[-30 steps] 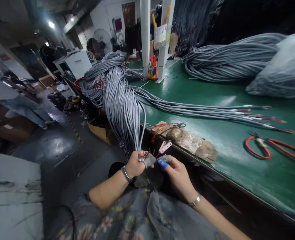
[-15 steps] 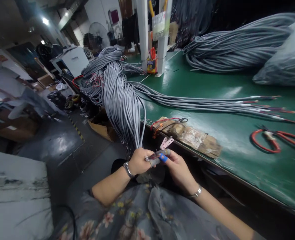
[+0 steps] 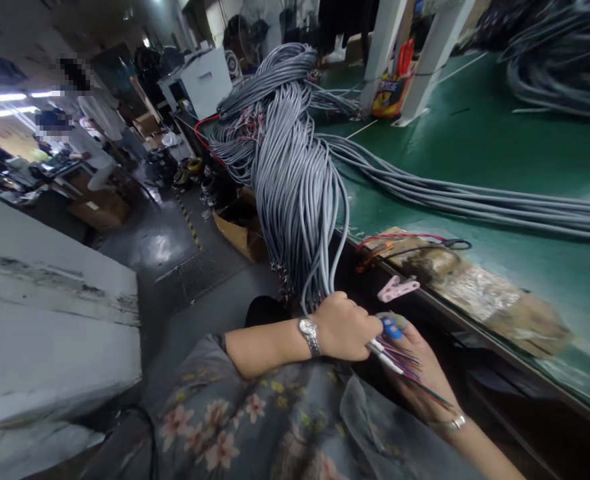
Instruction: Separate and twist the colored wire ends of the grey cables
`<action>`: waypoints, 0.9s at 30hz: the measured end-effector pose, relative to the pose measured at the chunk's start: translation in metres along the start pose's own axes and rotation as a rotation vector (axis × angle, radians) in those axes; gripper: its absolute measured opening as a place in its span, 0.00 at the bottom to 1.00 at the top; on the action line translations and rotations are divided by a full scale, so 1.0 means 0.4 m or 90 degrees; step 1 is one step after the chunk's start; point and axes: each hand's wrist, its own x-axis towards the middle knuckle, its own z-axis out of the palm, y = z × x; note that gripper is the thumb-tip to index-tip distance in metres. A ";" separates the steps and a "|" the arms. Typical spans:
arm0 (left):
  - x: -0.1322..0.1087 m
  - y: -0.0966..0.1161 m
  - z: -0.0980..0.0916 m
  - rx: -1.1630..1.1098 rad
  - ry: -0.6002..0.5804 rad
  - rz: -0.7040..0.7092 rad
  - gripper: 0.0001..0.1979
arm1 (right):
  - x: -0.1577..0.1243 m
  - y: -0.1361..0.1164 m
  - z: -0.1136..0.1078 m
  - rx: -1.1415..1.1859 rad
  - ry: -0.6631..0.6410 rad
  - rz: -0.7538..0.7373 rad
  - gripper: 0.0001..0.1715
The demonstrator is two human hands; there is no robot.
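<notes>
My left hand [image 3: 347, 327] is closed around the end of one grey cable [image 3: 307, 303] that drops from a big hanging bundle of grey cables [image 3: 295, 180]. Thin coloured wires [image 3: 405, 367] fan out of that cable end, reddish and dark, and lie across my right palm. My right hand [image 3: 419, 373] sits just beyond the left, fingers curled at the cable tip, with blue and grey finger covers [image 3: 389, 325] on two fingertips. A watch is on my left wrist, a bracelet on the right.
A green workbench [image 3: 475, 160] runs to the right, with grey cables laid across it, a brown padded block [image 3: 475, 287] with red wires at its edge, and a pink clip [image 3: 397, 288]. White posts [image 3: 439, 53] stand behind. Other people sit far left. A cardboard box [image 3: 239, 230] is on the floor.
The view has swung left and closer. My left hand has slid over the cable end, and the coloured wires now stretch out across my right palm instead of bunching at my fingertips.
</notes>
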 end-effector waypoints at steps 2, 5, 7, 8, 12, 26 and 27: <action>0.000 -0.002 0.004 -0.010 0.003 -0.004 0.09 | 0.002 -0.001 -0.001 -0.003 0.004 0.000 0.21; -0.003 -0.010 0.013 -0.044 0.017 -0.027 0.08 | 0.003 -0.003 0.002 0.000 0.026 -0.006 0.23; -0.010 -0.023 0.022 -0.094 0.042 -0.042 0.07 | -0.001 -0.009 0.013 -0.004 0.027 -0.004 0.24; -0.016 -0.030 0.027 -0.130 0.061 -0.049 0.07 | -0.003 -0.014 0.021 -0.009 0.019 -0.003 0.24; -0.043 -0.060 0.038 -0.342 0.190 -0.105 0.11 | -0.011 -0.038 0.073 -0.031 -0.045 -0.056 0.23; -0.049 -0.058 -0.005 -0.913 0.245 -0.255 0.24 | -0.007 -0.047 0.123 -0.006 -0.119 -0.067 0.20; -0.051 -0.064 -0.003 -0.916 0.242 -0.261 0.25 | -0.007 -0.049 0.115 -0.007 -0.140 -0.063 0.20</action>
